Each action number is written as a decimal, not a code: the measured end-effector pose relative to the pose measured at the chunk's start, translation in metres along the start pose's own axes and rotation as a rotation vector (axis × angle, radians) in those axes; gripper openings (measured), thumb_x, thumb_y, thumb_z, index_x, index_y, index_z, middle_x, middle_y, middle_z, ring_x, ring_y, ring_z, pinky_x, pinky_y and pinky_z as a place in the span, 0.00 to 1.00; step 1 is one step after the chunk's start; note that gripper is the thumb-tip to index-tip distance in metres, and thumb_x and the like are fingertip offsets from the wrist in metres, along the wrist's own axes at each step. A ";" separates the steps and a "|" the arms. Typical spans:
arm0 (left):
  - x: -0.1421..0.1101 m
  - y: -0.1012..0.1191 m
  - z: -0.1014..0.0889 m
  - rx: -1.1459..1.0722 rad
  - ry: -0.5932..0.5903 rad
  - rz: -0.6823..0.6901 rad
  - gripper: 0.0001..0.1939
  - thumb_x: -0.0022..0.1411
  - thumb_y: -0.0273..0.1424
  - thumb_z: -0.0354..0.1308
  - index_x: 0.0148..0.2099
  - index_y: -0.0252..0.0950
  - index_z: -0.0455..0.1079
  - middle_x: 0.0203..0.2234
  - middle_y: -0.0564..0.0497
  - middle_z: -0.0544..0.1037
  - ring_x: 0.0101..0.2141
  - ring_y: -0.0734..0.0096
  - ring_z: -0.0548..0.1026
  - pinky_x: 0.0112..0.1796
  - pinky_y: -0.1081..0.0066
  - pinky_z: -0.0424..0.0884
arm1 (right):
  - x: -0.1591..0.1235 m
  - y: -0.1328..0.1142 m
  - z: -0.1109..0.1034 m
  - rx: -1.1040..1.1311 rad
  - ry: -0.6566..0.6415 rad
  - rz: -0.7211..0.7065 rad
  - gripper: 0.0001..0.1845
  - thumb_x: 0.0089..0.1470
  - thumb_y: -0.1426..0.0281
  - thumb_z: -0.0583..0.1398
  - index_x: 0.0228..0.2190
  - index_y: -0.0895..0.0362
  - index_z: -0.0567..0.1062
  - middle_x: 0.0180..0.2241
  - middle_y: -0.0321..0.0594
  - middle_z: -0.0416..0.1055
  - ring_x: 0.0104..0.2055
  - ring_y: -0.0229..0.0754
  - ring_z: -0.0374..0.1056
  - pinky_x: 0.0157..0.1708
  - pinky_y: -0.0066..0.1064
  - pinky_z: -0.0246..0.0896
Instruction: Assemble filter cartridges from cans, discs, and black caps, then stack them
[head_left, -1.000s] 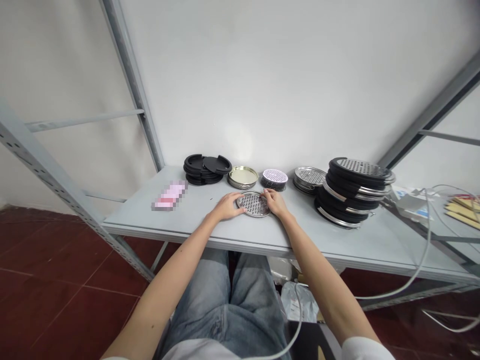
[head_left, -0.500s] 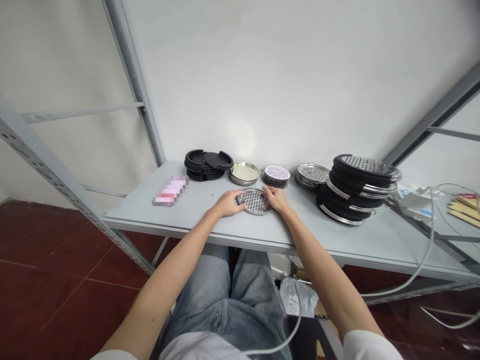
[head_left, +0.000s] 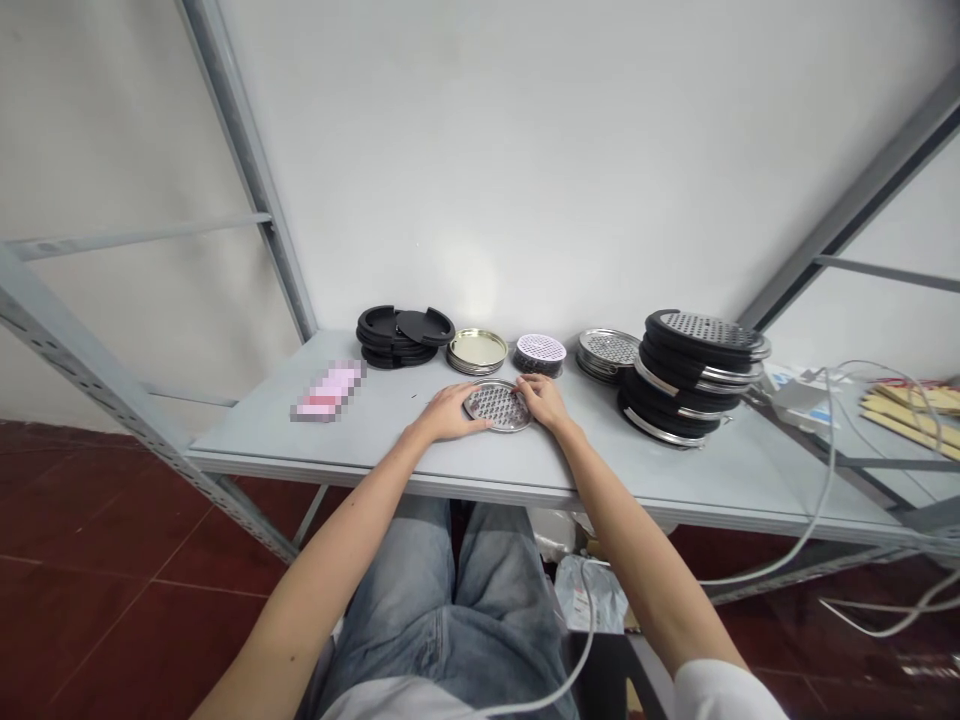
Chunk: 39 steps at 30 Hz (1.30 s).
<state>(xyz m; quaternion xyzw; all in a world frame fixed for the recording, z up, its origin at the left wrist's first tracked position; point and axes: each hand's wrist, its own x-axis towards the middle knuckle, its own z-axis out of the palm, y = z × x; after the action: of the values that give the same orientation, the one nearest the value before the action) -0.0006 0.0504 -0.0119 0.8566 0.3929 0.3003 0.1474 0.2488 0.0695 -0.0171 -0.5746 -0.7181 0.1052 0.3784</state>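
A round perforated metal disc (head_left: 496,405) lies flat on the grey shelf table (head_left: 375,440) in front of me. My left hand (head_left: 448,413) rests at its left rim, fingers curled against the edge. My right hand (head_left: 542,401) grips the right rim, fingers bent over it. Both hands hold the disc between them on the table surface.
Behind the disc stand a stack of black lids (head_left: 401,335), a brass-coloured tin lid (head_left: 478,350), a small white perforated piece (head_left: 540,353), perforated metal discs (head_left: 607,352) and a tall stack of black-rimmed discs (head_left: 694,375). A pink blurred item (head_left: 326,391) lies left. White cables (head_left: 821,480) hang right.
The camera view has shifted slightly. Both hands stay on the disc's rim in nearly the same spot.
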 end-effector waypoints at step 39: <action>-0.005 0.003 -0.003 -0.102 0.119 0.004 0.27 0.56 0.38 0.62 0.57 0.35 0.68 0.52 0.43 0.74 0.52 0.55 0.72 0.55 0.58 0.66 | 0.048 0.018 -0.098 -0.772 -0.100 0.431 0.21 0.53 0.62 0.58 0.41 0.66 0.79 0.43 0.62 0.74 0.48 0.59 0.70 0.47 0.46 0.61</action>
<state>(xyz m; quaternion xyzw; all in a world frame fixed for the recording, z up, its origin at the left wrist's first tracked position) -0.0031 0.0445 -0.0099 0.8294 0.3835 0.3705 0.1664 0.3247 0.0911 0.0603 -0.8045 -0.5859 -0.0668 0.0704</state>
